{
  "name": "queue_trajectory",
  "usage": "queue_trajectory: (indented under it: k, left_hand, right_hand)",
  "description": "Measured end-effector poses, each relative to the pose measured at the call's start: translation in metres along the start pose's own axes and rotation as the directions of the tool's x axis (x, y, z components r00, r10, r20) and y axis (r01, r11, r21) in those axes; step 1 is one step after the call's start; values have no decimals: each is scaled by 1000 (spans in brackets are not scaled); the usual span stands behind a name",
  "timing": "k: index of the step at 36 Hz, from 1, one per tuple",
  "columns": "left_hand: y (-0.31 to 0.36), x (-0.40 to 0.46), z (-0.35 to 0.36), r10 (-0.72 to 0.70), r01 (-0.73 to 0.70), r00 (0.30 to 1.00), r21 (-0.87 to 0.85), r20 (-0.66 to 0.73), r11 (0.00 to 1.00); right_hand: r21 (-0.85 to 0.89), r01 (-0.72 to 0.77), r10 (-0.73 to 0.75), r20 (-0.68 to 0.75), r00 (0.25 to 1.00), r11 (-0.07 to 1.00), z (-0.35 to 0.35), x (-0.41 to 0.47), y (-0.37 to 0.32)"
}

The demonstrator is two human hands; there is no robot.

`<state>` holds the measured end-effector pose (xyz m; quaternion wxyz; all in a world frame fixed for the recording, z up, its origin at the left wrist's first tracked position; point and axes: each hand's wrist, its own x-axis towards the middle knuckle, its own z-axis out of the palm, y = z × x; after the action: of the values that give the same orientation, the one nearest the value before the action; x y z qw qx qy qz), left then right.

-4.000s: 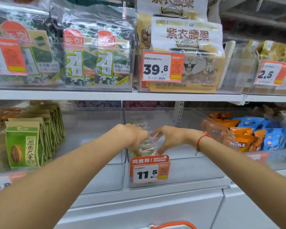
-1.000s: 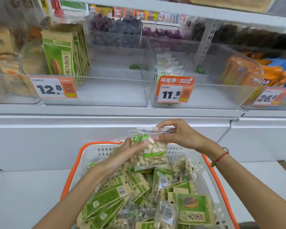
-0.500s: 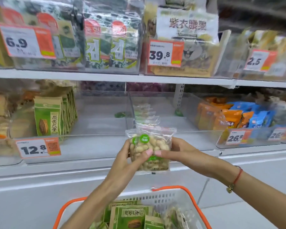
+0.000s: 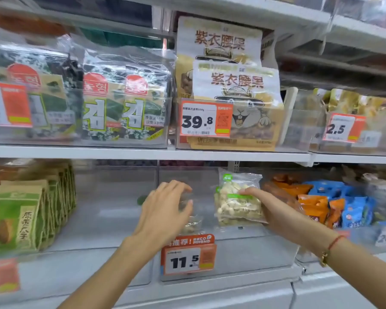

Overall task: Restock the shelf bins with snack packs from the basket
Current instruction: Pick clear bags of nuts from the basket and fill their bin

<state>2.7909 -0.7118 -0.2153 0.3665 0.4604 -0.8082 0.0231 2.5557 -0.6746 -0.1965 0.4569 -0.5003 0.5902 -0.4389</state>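
Note:
My right hand (image 4: 274, 210) grips a clear snack pack of pale nuts with a green label (image 4: 236, 199), held upright inside the clear shelf bin (image 4: 250, 255) tagged 11.5. My left hand (image 4: 163, 210) reaches into the same bin at its left side with fingers spread, touching the clear packs standing there (image 4: 191, 225), which it partly hides. The basket is out of view.
A 11.5 price tag (image 4: 188, 256) hangs on the bin's front. Green seed packs (image 4: 20, 217) fill the bin to the left, orange and blue packs (image 4: 334, 204) the bin to the right. The shelf above (image 4: 143, 152) carries seaweed and cashew bags.
Both hands lifted the nut pack from the basket up into the 11.5 bin. My left hand has let go of it and moved to the packs at the bin's left.

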Motion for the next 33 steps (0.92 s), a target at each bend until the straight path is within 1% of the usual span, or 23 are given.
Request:
queue_trajectory:
  k: [3, 5, 6, 8, 11, 14, 17, 19, 21, 24, 28, 31, 33]
  left_hand:
    - [-5, 20, 7, -81, 82, 997, 113, -20, 990]
    - [-12, 23, 13, -163, 165, 986, 137, -22, 977]
    - [-16, 22, 16, -192, 193, 981, 137, -17, 972]
    - [-21, 17, 22, -238, 237, 971, 108, 1, 966]
    - [-20, 14, 27, -279, 280, 960, 40, -36, 959]
    - [-18, 13, 29, -308, 311, 948, 23, -82, 950]
    - [-18, 11, 30, -330, 333, 938, 11, -109, 943]
    - [-19, 10, 31, -334, 337, 932, -4, -141, 942]
    - [-19, 10, 31, -347, 349, 922, -20, -172, 937]
    - [-19, 10, 33, -405, 408, 899, -18, -167, 913]
    - [-18, 11, 34, -450, 454, 883, -5, -135, 891]
    - [-17, 10, 33, -462, 465, 880, 3, -114, 885]
    - [-16, 10, 32, -465, 468, 878, -4, -115, 884]
  right_hand:
    - [28, 20, -20, 13, 1000, 999, -11, 29, -7]
    - [54, 7, -9, 32, 999, 998, -15, 50, -8]
    - [27, -7, 7, 26, 1000, 1000, -17, 62, -7]
    - [-88, -39, 40, 5, 999, 995, -16, 90, -1]
    - [-215, -68, 74, 20, 997, 974, -6, 130, 11]
    - [-284, -107, 136, 84, 987, 953, 6, 162, 24]
    - [-292, -91, 123, 93, 988, 952, 14, 182, 36]
    - [-361, -46, 69, 51, 996, 931, 19, 189, 40]
    - [-487, -20, 24, 3, 1000, 873, 24, 192, 41]
    - [-586, -25, 25, -8, 1000, 810, 27, 193, 39]
    - [-579, -79, 3, -130, 992, 811, 29, 194, 38]
    - [-506, -115, 5, -213, 977, 855, 34, 200, 45]
    - [-491, -91, -36, -243, 969, 867, 37, 200, 49]
